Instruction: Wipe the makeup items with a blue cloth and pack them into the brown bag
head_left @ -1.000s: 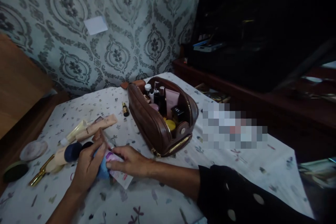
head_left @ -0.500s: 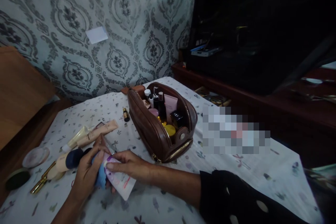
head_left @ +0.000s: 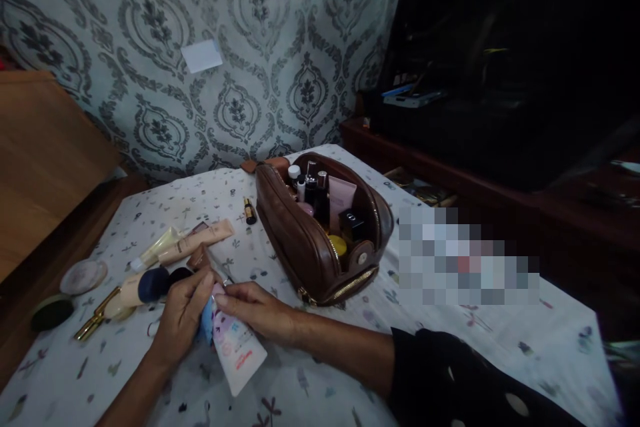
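Both my hands are closed together at the upper end of a white squeeze tube with purple and red print. Its flat end points down toward me. My right hand pinches the tube near its top between thumb and fingers. Wrapped around the same end from the other side is my left hand. A light blue item shows beneath my left fingers, behind the tube; its kind is hidden. Just to the right stands a brown cosmetic bag, unzipped, with bottles, a pink tube and a black box inside.
Left of my hands lie a beige tube, a yellowish tube, a foundation bottle, gold lipstick-like tubes and a round compact. A small dark bottle lies beside the bag. A blurred patch covers the right side.
The view has swung slightly left, so everything sits further right. The tube has tilted more upright, showing more of its printed face, and both hands keep hold of it.
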The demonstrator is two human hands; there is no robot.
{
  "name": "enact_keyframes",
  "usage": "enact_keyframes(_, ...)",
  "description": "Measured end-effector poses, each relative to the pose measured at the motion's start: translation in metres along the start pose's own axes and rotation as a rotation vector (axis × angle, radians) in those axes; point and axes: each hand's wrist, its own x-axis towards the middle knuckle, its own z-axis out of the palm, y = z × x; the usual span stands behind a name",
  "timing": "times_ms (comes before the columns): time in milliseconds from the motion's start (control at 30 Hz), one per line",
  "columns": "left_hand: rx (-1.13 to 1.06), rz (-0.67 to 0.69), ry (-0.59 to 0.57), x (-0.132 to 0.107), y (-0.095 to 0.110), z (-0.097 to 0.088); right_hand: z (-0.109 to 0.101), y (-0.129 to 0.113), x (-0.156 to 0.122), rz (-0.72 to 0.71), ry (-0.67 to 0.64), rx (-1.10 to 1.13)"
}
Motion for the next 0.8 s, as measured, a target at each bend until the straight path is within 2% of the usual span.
enact_keyframes(133,-0.029,-0.031,0.014,-0.002,-0.003,0.001,-0.002,-0.003,-0.001,0.049,-0.009,0.048)
enact_keyframes(233,-0.037,-0.053,0.109,0.0,-0.005,0.001,-0.002,-0.01,-0.003,0.098,-0.004,0.066)
enact_keyframes(300,-0.016,-0.064,0.208,0.002,-0.006,0.0,-0.002,-0.014,-0.005,0.057,0.026,0.049)
enact_keyframes(367,-0.001,-0.077,0.259,0.004,-0.005,-0.002,-0.001,-0.019,-0.006,-0.036,0.061,0.04)
enact_keyframes(500,0.032,-0.046,0.195,0.006,-0.004,-0.003,0.004,-0.022,-0.008,-0.188,0.153,-0.017)
enact_keyframes(633,0.233,0.052,0.169,0.002,-0.002,0.002,0.011,-0.018,-0.01,-0.247,0.257,-0.118)
enact_keyframes(800,0.418,0.203,0.206,0.0,-0.006,0.003,0.012,-0.012,-0.016,-0.268,0.23,-0.193)
